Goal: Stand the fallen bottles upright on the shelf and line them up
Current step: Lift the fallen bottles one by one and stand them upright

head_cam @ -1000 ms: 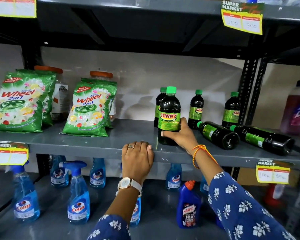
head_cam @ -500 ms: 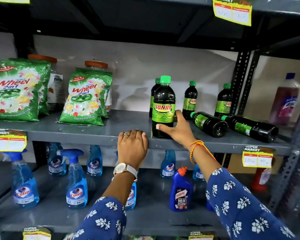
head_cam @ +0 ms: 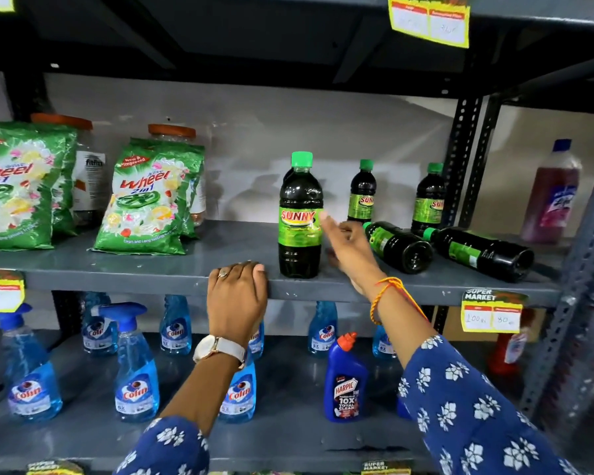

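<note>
On a grey supermarket shelf (head_cam: 124,269), two Sunny bottles (head_cam: 400,246) (head_cam: 480,252) lie fallen beside an upright one (head_cam: 299,217). The right hand (head_cam: 348,250), fingers loose and empty, reaches past it; a careless brush could topple it. The left hand (head_cam: 236,298) rests on the edge, gripping nothing.

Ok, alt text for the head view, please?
Right hand open beside an upright Sunny bottle at the shelf edge; two more lie fallen to its right. Left hand rests on the edge.
</note>
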A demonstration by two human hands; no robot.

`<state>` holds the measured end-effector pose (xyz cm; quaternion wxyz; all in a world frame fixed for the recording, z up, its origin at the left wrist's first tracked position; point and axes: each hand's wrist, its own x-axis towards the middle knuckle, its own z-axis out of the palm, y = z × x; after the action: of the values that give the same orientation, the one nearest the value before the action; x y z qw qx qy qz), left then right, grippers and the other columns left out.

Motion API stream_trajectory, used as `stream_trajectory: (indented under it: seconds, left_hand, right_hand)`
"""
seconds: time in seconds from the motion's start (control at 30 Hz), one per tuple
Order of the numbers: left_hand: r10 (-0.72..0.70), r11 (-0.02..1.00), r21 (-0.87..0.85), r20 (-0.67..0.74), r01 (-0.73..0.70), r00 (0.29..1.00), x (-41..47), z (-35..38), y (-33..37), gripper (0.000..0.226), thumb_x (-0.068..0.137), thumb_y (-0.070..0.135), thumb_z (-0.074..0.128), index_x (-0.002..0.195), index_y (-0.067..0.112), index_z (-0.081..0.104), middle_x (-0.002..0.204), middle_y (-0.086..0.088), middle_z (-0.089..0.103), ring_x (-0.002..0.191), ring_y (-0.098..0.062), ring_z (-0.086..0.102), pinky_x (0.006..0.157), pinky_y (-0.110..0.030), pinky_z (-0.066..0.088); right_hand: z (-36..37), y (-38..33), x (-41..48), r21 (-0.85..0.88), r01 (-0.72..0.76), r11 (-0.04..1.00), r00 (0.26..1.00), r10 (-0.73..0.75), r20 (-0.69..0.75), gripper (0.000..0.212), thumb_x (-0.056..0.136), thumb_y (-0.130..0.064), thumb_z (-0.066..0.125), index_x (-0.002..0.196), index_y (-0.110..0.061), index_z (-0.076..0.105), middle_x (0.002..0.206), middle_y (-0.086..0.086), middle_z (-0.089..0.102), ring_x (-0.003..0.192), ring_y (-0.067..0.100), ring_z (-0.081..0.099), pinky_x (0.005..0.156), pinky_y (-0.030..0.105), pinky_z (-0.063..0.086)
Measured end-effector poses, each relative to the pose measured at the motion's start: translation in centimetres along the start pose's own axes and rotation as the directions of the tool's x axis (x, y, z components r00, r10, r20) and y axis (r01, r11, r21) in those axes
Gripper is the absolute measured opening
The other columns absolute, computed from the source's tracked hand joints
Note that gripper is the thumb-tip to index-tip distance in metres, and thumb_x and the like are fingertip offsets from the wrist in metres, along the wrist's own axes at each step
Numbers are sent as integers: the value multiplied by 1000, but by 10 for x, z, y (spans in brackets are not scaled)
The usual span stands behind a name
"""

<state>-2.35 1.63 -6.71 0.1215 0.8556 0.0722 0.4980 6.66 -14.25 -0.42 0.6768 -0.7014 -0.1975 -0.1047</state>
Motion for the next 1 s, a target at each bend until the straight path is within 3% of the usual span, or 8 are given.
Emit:
stream_trajectory:
  seconds: [0.13, 0.2, 0.27, 0.4, 0.47, 0.6, 0.8, 1.0]
  left_hand:
    - [-58, 978, -208, -253, 4, 966, -23, 1, 21, 43, 95, 23, 29, 98, -3, 63, 91, -22, 66, 81, -36, 57, 84, -46, 43]
    - [168, 957, -197, -231, -215, 958, -39, 10, 53, 42, 96, 24, 31, 99, -1, 64, 97, -18, 67, 85, -35, 60, 89, -40, 40]
    - [307, 927, -184, -124, -326, 944, -41, 28, 91, 39, 94, 24, 36, 98, 0, 66, 97, -17, 69, 88, -33, 62, 86, -36, 42]
    - [289, 957, -15, 74, -289, 954, -13, 56, 148, 36, 90, 23, 38, 89, 4, 68, 89, -14, 70, 80, -32, 65, 73, -36, 52]
    - [237, 967, 58, 134, -247, 962, -1, 63, 156, 35, 88, 23, 36, 75, 9, 65, 75, -12, 69, 68, -32, 64, 62, -35, 51]
    - [198, 973, 98, 130, -211, 972, -1, 71, 157, 33, 87, 23, 35, 70, 14, 63, 70, -7, 68, 63, -29, 63, 58, -34, 48]
    - [200, 973, 101, 98, -209, 975, 1, 81, 154, 35, 85, 24, 36, 76, 13, 68, 76, -6, 71, 67, -26, 66, 60, -34, 52]
    - [203, 971, 109, 73, -211, 976, 1, 82, 155, 36, 85, 23, 36, 79, 12, 69, 79, -7, 72, 68, -26, 66, 62, -34, 51]
  right_hand:
    - [-61, -17, 18, -219, 168, 961, 892, -243, -381, 39, 84, -44, 59, 94, -7, 51, 86, 10, 62, 78, 21, 58, 64, 15, 40]
    - [-83, -27, 35, -471, 131, 872, 882, -320, -346, 35, 86, -27, 57, 100, 5, 54, 102, 25, 61, 95, 35, 57, 82, 32, 43]
    - [-89, -36, 46, -668, 6, 744, 953, -206, -221, 43, 85, -27, 56, 109, 9, 53, 114, 28, 56, 108, 40, 51, 92, 40, 42]
    - [-94, -10, 20, -874, -44, 484, 988, -107, -109, 57, 82, -32, 47, 122, 8, 50, 127, 29, 51, 123, 48, 41, 105, 47, 35]
    - [-98, 10, 14, -820, 10, 572, 992, -110, -65, 55, 77, -23, 47, 115, 16, 53, 121, 37, 53, 119, 55, 42, 104, 37, 35]
    - [-102, -1, 48, -783, -107, 613, 979, -73, -191, 52, 71, -41, 68, 114, -13, 58, 119, 13, 61, 121, 35, 41, 91, 44, 36]
    - [-112, 28, 57, -361, 192, 913, 961, -249, -119, 62, 64, -45, 74, 108, -12, 47, 97, 15, 65, 98, 34, 54, 72, 37, 42]
    - [-111, 36, 64, -278, 169, 946, 977, -198, -80, 59, 63, -41, 76, 103, -13, 43, 100, 16, 64, 94, 31, 60, 71, 34, 47]
